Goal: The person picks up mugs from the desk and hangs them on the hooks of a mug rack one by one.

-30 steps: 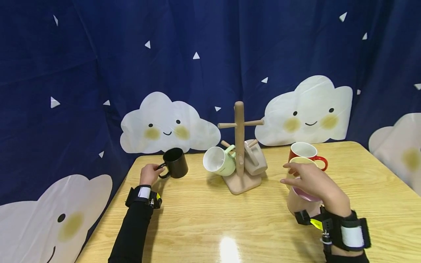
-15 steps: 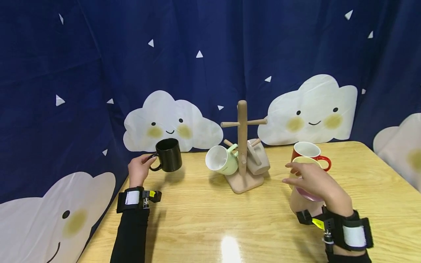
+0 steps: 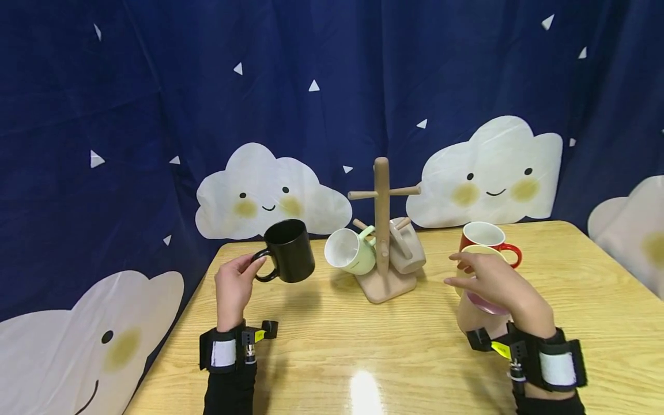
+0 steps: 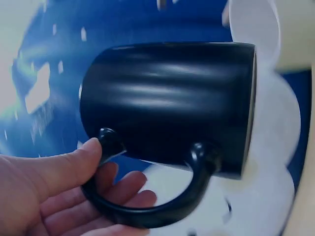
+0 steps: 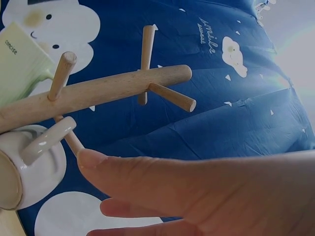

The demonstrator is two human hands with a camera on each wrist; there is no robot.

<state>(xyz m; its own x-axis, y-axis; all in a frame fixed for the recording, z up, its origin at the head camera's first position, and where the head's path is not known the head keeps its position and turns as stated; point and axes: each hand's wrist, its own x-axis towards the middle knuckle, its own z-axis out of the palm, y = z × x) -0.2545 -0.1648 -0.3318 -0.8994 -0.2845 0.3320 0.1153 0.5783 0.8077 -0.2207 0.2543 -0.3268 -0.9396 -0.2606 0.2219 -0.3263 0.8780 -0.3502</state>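
"What was held by the left hand [image 3: 233, 288]?"

"A black mug [image 3: 293, 256] was grasped by its handle [image 4: 167, 214]. The thumb was laid near one end of the loop, and the other fingers were curled behind it."

"And where was that mug seen?"

"It was held raised over the counter [image 3: 311, 360], to the left of the wooden rack [image 3: 382, 219]. It was slightly tilted, its mouth was turned upward, and a faint shadow was cast beneath it."

"Was anything grasped by the right hand [image 3: 495, 282]?"

"Nothing was gripped there. Its fingers were released and loosely extended over a group of mugs at the right; whether any rim was touched could not be told."

"How were those mugs arranged?"

"A pink mug [image 3: 471, 319] was partly covered by the hand. Just behind it a yellow mug [image 3: 482, 249] was placed, and behind that a red mug [image 3: 482, 233] with a white inside, its handle turned to the right."

"Was anything hung on the rack?"

"Two mugs were hung low on it: a pale green mug [image 3: 358, 262] at the left and a grey mug [image 3: 412, 259] at the right."

"What was hung behind the counter?"

"A dark blue curtain [image 3: 311, 40], decorated with smiling white clouds [image 3: 487, 178]."
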